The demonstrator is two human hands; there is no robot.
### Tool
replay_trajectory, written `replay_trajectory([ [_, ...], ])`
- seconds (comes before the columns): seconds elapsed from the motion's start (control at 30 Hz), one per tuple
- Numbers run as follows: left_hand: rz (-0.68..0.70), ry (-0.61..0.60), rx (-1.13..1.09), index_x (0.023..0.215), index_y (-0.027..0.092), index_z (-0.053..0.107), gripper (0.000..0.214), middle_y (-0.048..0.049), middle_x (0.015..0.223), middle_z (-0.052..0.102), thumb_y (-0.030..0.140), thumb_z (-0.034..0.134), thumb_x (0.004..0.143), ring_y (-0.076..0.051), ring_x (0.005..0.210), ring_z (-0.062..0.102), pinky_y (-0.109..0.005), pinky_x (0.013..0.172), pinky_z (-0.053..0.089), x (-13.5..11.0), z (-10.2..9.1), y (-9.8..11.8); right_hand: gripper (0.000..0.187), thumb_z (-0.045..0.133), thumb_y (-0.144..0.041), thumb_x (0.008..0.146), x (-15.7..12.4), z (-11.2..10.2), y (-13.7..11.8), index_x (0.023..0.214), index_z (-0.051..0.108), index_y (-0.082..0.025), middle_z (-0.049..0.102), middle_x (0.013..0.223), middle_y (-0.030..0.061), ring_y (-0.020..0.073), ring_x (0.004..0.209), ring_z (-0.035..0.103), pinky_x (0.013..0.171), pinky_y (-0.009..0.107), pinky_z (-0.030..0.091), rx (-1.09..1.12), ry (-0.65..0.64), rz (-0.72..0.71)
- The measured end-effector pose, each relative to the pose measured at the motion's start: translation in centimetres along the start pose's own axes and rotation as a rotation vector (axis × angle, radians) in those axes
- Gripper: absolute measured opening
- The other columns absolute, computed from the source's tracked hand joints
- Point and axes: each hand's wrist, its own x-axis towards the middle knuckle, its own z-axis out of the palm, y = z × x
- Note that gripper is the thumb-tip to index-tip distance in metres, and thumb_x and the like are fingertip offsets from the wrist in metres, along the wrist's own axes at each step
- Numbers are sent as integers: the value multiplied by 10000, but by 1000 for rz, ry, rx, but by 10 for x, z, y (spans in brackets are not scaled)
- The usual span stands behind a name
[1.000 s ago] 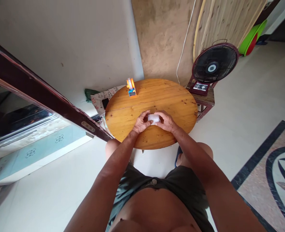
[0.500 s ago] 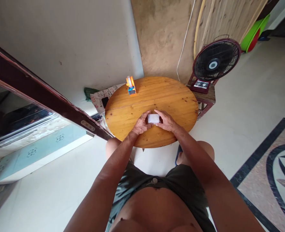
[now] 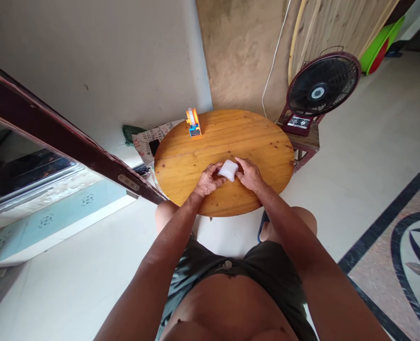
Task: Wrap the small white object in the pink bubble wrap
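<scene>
A small white packet lies on the round wooden table, near its front middle. My left hand rests at the packet's left side, fingers curled and touching its edge. On the other side, my right hand pinches the packet's right edge with its fingertips. The packet sits tilted between the two hands. An orange and blue toy-like object stands upright at the table's far left rim, well away from both hands.
A dark red standing fan sits on a low stool right of the table. A dark wooden door frame runs along the left. Newspaper lies on the floor behind the table. A patterned floor inlay is at the right.
The packet has shifted slightly away from me and turned to a tilt. My hands have spread a little, so more of the packet shows between them.
</scene>
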Motion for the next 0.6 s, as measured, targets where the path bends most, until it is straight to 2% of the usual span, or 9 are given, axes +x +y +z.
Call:
replay_trajectory([
  [0.2, -27, -2, -73, 1259, 193, 666, 581, -76, 1045, 676, 487, 804, 777, -229, 982, 660, -394, 984, 522, -1, 0, 7, 584, 595, -162, 795, 0, 3, 2, 1378, 587, -194, 710, 1147, 127, 311, 1080, 635, 998, 496, 534, -19, 45, 5],
  [0.43, -43, 7, -99, 1180, 180, 699, 579, -72, 987, 677, 537, 825, 741, -207, 919, 655, -363, 922, 536, -1, 1, 11, 512, 597, -163, 808, 0, 2, -1, 1318, 631, -189, 712, 1131, 135, 314, 1066, 642, 994, 503, 534, -43, 29, 15],
  [0.5, -52, -5, -149, 1189, 170, 686, 580, -67, 958, 684, 550, 800, 766, -195, 887, 656, -353, 892, 540, -3, 0, 13, 472, 594, -183, 833, 1, 2, 0, 1304, 638, -190, 715, 1090, 133, 311, 1059, 643, 999, 503, 528, -35, 66, 26],
  [0.6, -93, -35, -247, 1229, 164, 652, 564, -31, 847, 684, 560, 726, 834, -167, 789, 651, -330, 829, 544, -6, 0, 13, 404, 566, -276, 903, 0, -1, 0, 1293, 641, -201, 716, 1030, 122, 301, 1021, 654, 986, 498, 531, -13, 205, 87],
])
